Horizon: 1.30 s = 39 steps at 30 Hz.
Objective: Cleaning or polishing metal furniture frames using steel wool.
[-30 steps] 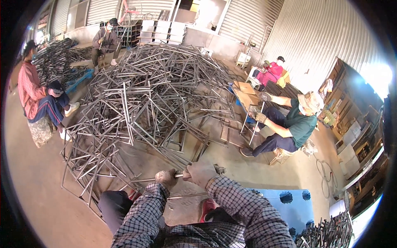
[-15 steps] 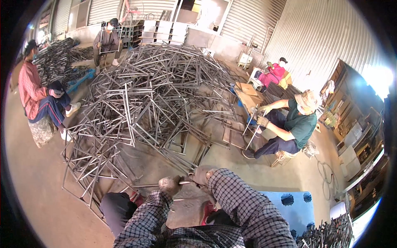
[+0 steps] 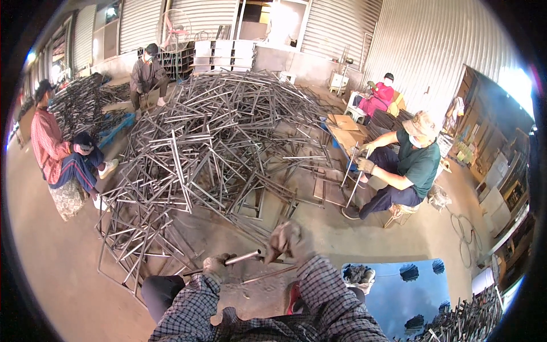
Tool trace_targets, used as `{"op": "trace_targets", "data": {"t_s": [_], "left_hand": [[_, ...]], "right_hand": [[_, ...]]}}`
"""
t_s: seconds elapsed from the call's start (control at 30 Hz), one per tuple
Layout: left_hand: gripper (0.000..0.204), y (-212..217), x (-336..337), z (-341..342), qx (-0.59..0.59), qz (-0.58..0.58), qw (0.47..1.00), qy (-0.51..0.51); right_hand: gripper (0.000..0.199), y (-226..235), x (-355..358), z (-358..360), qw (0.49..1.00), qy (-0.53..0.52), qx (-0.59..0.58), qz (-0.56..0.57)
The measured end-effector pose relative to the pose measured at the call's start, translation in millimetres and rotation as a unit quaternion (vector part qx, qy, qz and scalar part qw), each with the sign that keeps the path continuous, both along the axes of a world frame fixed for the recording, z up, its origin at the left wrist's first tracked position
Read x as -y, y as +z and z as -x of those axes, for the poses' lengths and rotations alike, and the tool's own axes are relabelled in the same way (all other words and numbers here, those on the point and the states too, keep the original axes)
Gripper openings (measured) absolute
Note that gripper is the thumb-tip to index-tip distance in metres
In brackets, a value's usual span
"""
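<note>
My left hand (image 3: 215, 268), in a pale work glove, is closed round a grey metal tube (image 3: 244, 257). The tube's open end points to the right, toward my other hand. My gloved right hand (image 3: 289, 241) is raised just beyond that end, a small gap away, with its fingers curled together; whatever they may hold is hidden. Below the tube a thin metal bar (image 3: 269, 275) slants across in front of my knees. Close ahead rises a large heap of bent metal tube frames (image 3: 211, 142).
A blue sheet (image 3: 393, 302) lies at the right with a white container (image 3: 366, 283) of dark bits and several dark clumps. Metal pieces (image 3: 467, 319) stack beside it. A seated co-worker (image 3: 419, 157) handles a frame at right; others sit around the heap.
My right hand has left the tube and moved up. My left hand has shifted left and lower, still gripping the tube, whose open end now shows. The white container has come into view.
</note>
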<state>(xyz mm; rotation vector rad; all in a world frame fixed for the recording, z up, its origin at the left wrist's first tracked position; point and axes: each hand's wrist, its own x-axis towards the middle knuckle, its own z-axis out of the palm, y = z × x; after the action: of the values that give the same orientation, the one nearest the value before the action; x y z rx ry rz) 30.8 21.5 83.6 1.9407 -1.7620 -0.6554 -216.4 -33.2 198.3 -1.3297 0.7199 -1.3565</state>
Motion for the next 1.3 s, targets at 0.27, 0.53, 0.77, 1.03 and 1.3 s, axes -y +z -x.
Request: {"op": "trace_targets", "data": {"t_s": [0.27, 0.53, 0.77, 1.03, 1.3], "left_hand": [[0.021, -17, 7, -18, 0.041, 0.008, 0.998, -0.041], [0.020, -19, 17, -32, 0.060, 0.005, 0.997, -0.054], [0.017, -12, 19, -24, 0.030, 0.022, 0.996, -0.085], [0.022, -59, 29, -22, -0.069, -0.004, 0.997, -0.044], [0.023, -26, 28, 6, 0.156, -0.042, 0.987, 0.000]], "right_hand": [[0.035, -63, -45, -30, 0.965, 0.130, -0.226, -0.037], [0.033, -21, -46, -51, 0.889, 0.042, -0.401, 0.217], [0.036, -61, -26, -42, 0.868, 0.046, -0.477, 0.129], [0.027, -134, -17, 66, 0.850, -0.004, -0.523, -0.063], [0.034, -60, -21, -40, 0.861, -0.042, -0.505, 0.052]]}}
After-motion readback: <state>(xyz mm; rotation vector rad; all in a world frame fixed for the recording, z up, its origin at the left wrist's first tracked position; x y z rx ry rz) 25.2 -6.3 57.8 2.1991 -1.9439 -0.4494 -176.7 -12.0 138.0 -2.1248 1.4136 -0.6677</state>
